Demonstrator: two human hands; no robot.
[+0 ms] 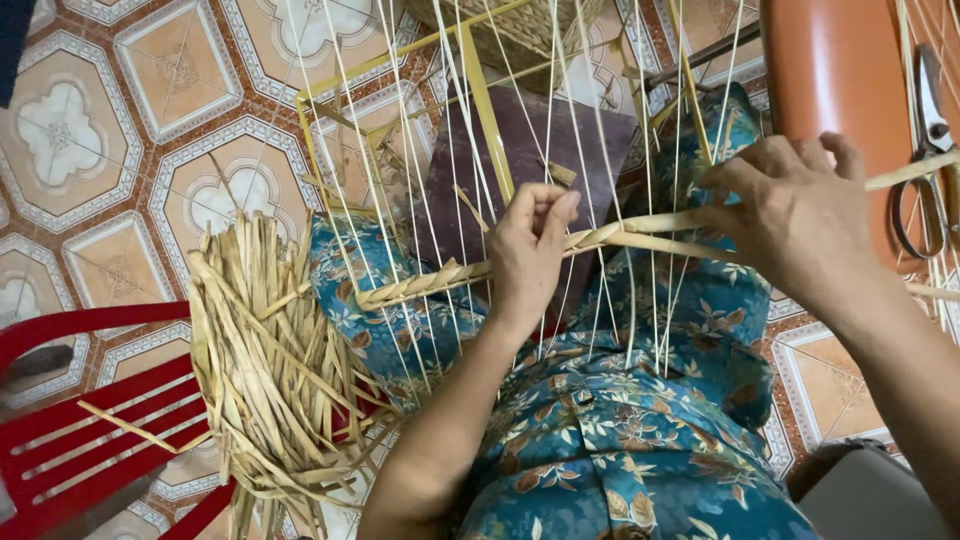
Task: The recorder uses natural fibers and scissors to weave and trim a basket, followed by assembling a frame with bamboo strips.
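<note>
The left hand covered the stretch of braided straw band passing behind its fingers, so the weave there could not be read. The right hand hid the end of the loose straw strands; its forearm ran off the right edge. The scissors were partly screened by white strings. The straw bundle and red plastic chair were cropped at bottom and left. The yellow frame continued beyond the top edge.
</note>
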